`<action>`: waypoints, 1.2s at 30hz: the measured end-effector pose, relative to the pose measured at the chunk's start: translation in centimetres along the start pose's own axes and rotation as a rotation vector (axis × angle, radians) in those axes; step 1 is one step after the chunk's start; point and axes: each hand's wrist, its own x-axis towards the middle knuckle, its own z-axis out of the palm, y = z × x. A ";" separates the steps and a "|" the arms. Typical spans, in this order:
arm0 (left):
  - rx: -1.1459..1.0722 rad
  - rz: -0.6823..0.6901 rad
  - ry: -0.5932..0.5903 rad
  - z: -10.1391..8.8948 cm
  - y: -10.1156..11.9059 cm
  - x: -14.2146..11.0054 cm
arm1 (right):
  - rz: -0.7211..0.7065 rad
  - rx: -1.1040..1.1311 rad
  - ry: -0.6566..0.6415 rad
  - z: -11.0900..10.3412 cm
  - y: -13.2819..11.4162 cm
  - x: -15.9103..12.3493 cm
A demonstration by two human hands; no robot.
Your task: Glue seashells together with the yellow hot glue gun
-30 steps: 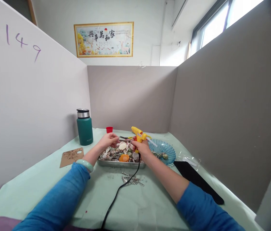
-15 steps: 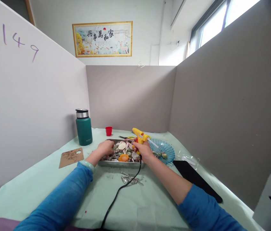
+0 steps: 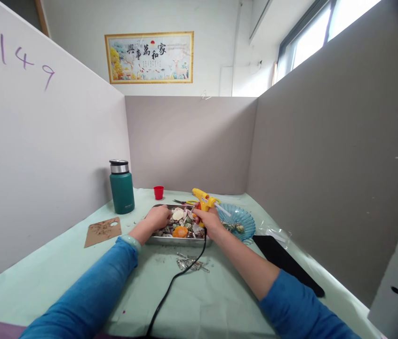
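Note:
My right hand (image 3: pixel 209 220) is wrapped around the grip of a yellow hot glue gun (image 3: pixel 204 198), held above the right part of a metal tray (image 3: pixel 176 241). A white glue stick (image 3: pixel 223 210) pokes out of the gun's back end, and its black cord (image 3: pixel 174 278) runs down toward me. Seashells of mixed colours fill the tray, among them an orange shell (image 3: pixel 180 231) and a cream one (image 3: pixel 178 214). Over the tray's left side, my left hand (image 3: pixel 158 217) is closed with its fingertips down at the shells; what they pinch is hidden.
A blue glass plate (image 3: pixel 246 219) with small shell pieces stands right of the tray. Metal clips (image 3: pixel 192 262) lie in front. Around are a green bottle (image 3: pixel 122 190), red cup (image 3: pixel 158 192), brown card (image 3: pixel 103 231), yellow-handled pliers (image 3: pixel 187 202) and a black slab (image 3: pixel 287 263).
My left hand has shifted slightly to the right over the shells. My right hand keeps the glue gun in nearly the same place. The whole view has drifted a little.

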 end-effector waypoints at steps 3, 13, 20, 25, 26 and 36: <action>-0.301 -0.064 0.094 -0.9 0.7 -0.4 | 0.004 0.001 -0.001 0.0 0.0 0.0; -1.425 0.019 0.037 -3.5 3.8 -2.1 | -0.018 0.031 -0.055 -0.1 -0.4 -0.4; -1.551 0.003 -0.043 -3.2 4.1 -2.1 | -0.033 -0.013 -0.100 -0.3 0.2 0.0; -1.568 -0.042 -0.070 -3.4 4.3 -2.3 | -0.060 -0.103 -0.131 -0.4 0.5 0.2; -1.572 -0.044 -0.080 -3.4 4.3 -2.3 | -0.066 -0.116 -0.136 -0.4 0.5 0.2; -1.748 -0.025 -0.160 -1.4 3.4 -1.3 | -0.064 -0.132 -0.174 -0.4 0.6 0.0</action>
